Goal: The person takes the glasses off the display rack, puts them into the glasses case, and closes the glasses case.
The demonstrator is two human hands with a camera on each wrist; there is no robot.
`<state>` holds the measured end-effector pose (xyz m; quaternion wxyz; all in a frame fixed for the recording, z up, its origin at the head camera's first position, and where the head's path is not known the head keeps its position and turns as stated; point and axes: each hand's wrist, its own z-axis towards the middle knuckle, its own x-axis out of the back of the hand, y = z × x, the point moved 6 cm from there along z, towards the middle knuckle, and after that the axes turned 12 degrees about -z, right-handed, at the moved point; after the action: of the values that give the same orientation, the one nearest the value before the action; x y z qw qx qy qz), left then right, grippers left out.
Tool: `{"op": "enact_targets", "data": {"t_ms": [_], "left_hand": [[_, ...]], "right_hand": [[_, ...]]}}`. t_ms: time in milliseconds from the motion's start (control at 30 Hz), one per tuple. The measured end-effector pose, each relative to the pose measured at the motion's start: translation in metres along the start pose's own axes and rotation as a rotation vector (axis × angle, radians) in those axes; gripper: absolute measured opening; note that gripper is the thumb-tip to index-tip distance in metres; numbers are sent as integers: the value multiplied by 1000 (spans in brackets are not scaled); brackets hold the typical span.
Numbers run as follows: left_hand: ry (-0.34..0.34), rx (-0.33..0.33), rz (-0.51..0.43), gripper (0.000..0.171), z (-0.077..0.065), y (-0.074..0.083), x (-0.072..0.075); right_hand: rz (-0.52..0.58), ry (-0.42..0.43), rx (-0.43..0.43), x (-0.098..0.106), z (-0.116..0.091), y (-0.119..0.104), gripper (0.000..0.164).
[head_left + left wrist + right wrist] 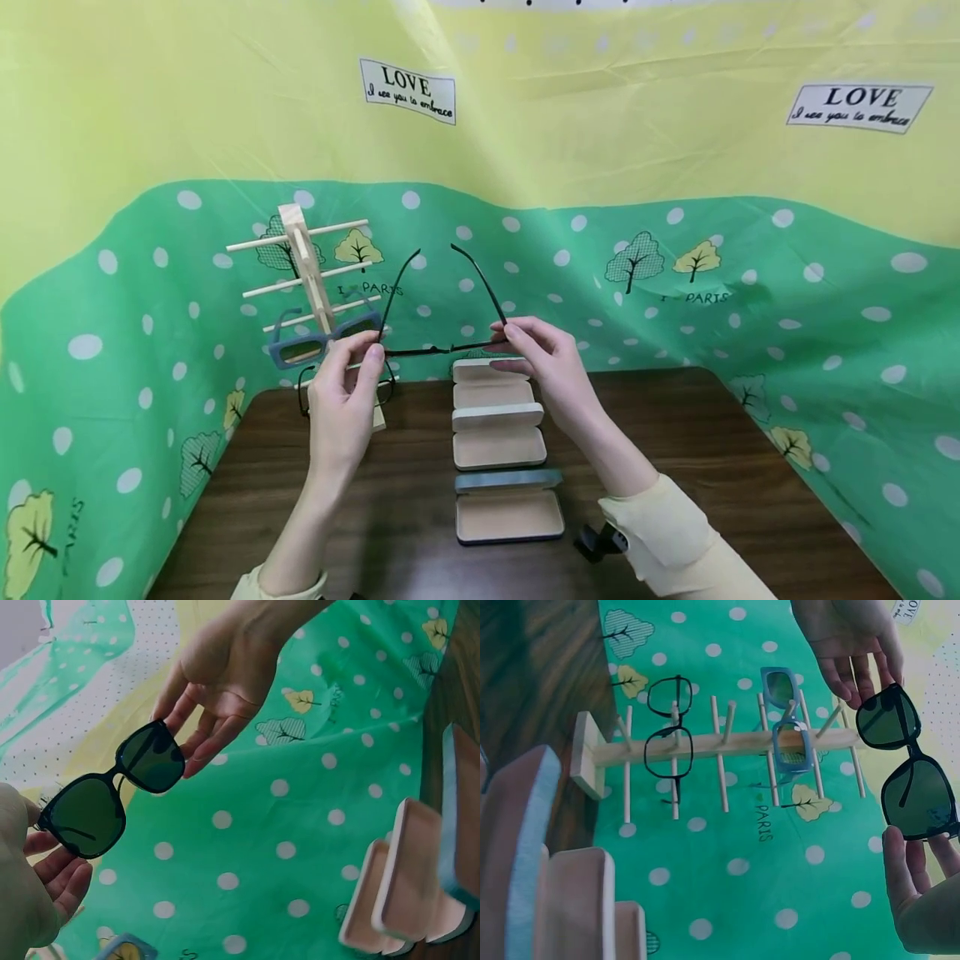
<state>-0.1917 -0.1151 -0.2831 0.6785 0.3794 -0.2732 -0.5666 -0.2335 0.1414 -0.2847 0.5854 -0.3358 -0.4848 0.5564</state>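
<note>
Black sunglasses (411, 352) with dark lenses are held up in the air between both hands, temples unfolded and pointing away. My left hand (341, 408) pinches the frame's left corner between thumb and fingers. At the other corner, near the hinge, my right hand (551, 367) pinches with thumb and fingers. Both wrist views show the dark lenses (86, 814) face-on, with a hand at each end. Behind my left hand stands a wooden glasses rack (309, 267). It carries blue-framed sunglasses (300, 350) and, lower down, thin black-rimmed eyeglasses (667, 754).
Three open glasses cases with beige linings stand in a row on the dark wooden table (675, 433): a blue one (510, 512) in front, a pale one (498, 450) behind it, and another pale case (491, 392) at the back. A patterned green-and-yellow cloth (675, 250) hangs around the table.
</note>
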Motion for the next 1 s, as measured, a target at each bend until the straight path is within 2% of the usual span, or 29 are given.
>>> {"op": "enact_targets", "data": {"t_ms": [167, 433, 633, 1000], "left_hand": [[11, 13, -37, 24, -9, -11, -8], [13, 114, -92, 23, -46, -34, -15], [36, 151, -93, 19, -65, -49, -18], [31, 134, -111, 27, -77, -61, -33]], "right_hand": [[-11, 31, -5, 4, -10, 13, 39], [-16, 65, -87, 5, -45, 45, 36], [-6, 74, -115, 6, -61, 61, 35], [-51, 175, -119, 17, -71, 72, 31]]}}
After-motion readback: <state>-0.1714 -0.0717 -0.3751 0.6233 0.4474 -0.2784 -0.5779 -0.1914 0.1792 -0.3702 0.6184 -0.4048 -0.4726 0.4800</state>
